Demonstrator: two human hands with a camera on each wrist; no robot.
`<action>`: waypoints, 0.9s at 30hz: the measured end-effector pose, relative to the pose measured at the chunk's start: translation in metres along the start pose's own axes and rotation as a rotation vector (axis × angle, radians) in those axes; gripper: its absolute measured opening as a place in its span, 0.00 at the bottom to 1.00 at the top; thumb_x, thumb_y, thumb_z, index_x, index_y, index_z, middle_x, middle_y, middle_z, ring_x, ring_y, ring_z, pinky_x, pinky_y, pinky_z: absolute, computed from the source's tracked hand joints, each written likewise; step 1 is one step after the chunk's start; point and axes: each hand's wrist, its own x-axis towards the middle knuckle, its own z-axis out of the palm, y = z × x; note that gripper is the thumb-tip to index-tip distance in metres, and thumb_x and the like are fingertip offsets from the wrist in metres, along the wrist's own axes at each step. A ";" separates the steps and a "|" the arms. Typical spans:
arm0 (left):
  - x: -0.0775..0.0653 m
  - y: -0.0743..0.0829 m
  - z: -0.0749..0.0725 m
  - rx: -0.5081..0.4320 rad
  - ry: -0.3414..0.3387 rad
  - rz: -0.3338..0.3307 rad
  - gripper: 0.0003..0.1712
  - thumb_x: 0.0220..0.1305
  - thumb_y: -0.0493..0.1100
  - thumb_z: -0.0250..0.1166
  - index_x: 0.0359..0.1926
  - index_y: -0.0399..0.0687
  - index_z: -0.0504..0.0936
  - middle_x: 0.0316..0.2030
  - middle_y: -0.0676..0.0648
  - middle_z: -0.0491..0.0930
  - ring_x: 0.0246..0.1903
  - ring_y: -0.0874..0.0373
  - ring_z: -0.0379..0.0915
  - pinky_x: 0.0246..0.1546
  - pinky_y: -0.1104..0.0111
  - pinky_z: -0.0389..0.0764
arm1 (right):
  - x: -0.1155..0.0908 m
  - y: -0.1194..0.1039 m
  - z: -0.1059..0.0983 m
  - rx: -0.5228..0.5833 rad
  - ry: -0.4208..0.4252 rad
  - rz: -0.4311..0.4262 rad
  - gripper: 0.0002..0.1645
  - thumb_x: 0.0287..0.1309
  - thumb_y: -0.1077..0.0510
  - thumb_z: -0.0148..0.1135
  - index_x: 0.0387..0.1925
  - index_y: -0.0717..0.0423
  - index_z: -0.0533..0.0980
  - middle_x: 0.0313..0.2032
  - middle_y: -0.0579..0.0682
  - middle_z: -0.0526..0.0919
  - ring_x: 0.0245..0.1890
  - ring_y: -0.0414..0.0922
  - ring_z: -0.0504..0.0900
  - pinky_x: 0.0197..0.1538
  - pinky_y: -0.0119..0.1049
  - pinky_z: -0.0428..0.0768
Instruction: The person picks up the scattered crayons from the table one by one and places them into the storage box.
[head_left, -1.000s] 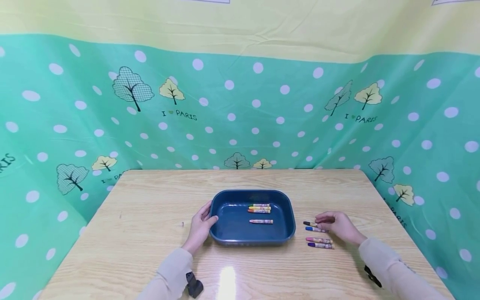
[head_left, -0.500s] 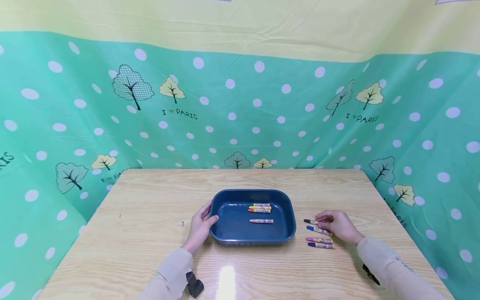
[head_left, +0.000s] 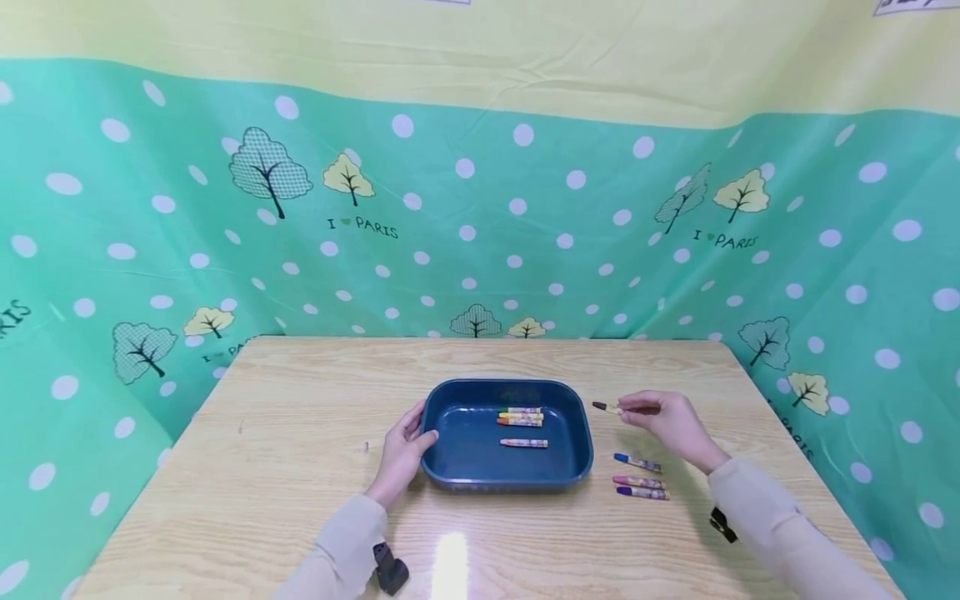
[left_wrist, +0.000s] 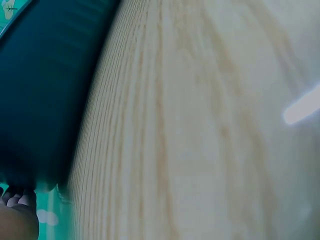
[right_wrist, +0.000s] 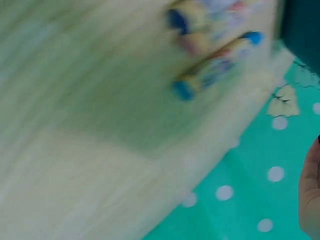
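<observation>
My left hand [head_left: 401, 454] grips the left rim of a dark blue rectangular tray [head_left: 495, 482], thumb over the edge. In the left wrist view, its fingers [left_wrist: 20, 196] show by the tray's side [left_wrist: 45, 90]. My right hand [head_left: 670, 423] pinches a black crayon [head_left: 607, 407] by its rear end, tip pointing left, a little right of the tray. Below that hand on the table lie a blue crayon [head_left: 637, 462], a pink crayon [head_left: 639, 482] and a purple crayon [head_left: 642, 493]. Inside the tray lie several crayons, among them an orange crayon [head_left: 519, 422] and a light pink crayon [head_left: 524, 443].
The wooden table [head_left: 300, 400] is backed and flanked by a green dotted curtain [head_left: 420, 217]. A tiny bit [head_left: 366, 447] lies left of my left hand. Black wrist mounts [head_left: 390, 569] hang under both sleeves.
My right hand has lifted the black crayon off the table, up and away from the row. The blue crayon has shifted and tilted slightly. My left hand and the tray have stayed put.
</observation>
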 end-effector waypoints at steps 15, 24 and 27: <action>-0.003 0.000 0.003 -0.008 0.002 0.029 0.33 0.57 0.28 0.55 0.66 0.36 0.59 0.64 0.33 0.59 0.64 0.41 0.56 0.64 0.56 0.62 | 0.022 -0.044 0.048 0.125 -0.019 -0.024 0.16 0.50 0.60 0.65 0.43 0.61 0.80 0.42 0.57 0.84 0.40 0.46 0.83 0.40 0.30 0.83; -0.002 -0.001 0.004 -0.007 0.005 0.019 0.34 0.58 0.29 0.55 0.66 0.38 0.60 0.65 0.34 0.59 0.64 0.41 0.56 0.64 0.56 0.63 | 0.035 -0.055 0.080 0.059 -0.069 -0.036 0.14 0.50 0.63 0.65 0.41 0.60 0.81 0.37 0.52 0.85 0.37 0.42 0.82 0.39 0.33 0.84; -0.002 -0.001 0.004 -0.004 0.007 0.021 0.33 0.58 0.29 0.55 0.66 0.38 0.60 0.65 0.34 0.59 0.64 0.42 0.56 0.64 0.56 0.63 | 0.038 -0.058 0.089 0.040 -0.076 -0.041 0.12 0.49 0.65 0.65 0.39 0.60 0.82 0.35 0.50 0.85 0.35 0.41 0.82 0.39 0.33 0.84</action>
